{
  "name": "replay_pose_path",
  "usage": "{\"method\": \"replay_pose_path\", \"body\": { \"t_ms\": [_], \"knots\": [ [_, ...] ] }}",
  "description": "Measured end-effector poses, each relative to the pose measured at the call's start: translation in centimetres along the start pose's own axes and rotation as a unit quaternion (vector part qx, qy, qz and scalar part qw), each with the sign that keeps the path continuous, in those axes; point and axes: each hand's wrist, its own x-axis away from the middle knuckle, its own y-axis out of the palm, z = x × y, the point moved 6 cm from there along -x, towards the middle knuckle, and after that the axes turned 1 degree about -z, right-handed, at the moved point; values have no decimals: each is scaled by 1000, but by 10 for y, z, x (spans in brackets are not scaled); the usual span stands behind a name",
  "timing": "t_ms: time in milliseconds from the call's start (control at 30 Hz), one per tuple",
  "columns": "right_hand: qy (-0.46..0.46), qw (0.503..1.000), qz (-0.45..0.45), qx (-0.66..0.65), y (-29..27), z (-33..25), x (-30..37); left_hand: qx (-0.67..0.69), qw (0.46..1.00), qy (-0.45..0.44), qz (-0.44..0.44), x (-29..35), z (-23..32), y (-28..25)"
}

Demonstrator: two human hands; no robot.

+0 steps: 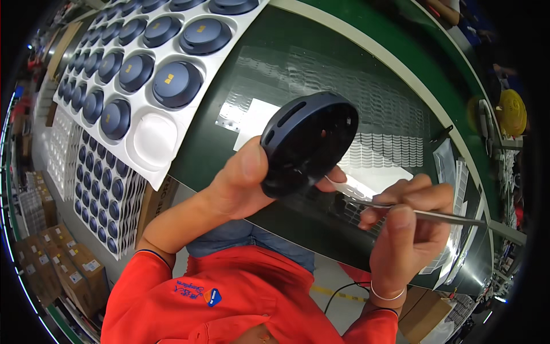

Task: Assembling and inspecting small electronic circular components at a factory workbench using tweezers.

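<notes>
My left hand (243, 175) grips a round dark blue shell (312, 143) by its rim, with the glossy black hollow side tilted up and to the right. Slots are cut into the shell's side wall. In my right hand (409, 221) a thin pair of metal tweezers (441, 218) is pinched between thumb and fingers. Their tips point left toward the shell's lower edge, close to my left fingertips. Whether the tips hold anything is too small to tell.
A white moulded tray (152, 143) with several dark blue domed shells (177, 83) lies at the left; its near corner pocket holds none. Clear sheets of small labels (378, 149) cover part of the dark green table (229, 143). Stacked trays (103, 189) and cardboard boxes (69, 269) stand below left.
</notes>
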Motion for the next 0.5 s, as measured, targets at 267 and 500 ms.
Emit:
{"method": "replay_pose_path", "body": {
  "t_ms": [267, 500],
  "knots": [
    [-25, 999, -41, 19, 2, 12, 5, -98, 993, 64, -1, 2, 6, 3],
    [-23, 997, -47, 49, 3, 17, 6, -332, 884, 326, -36, 7, 21, 22]
  ]
}}
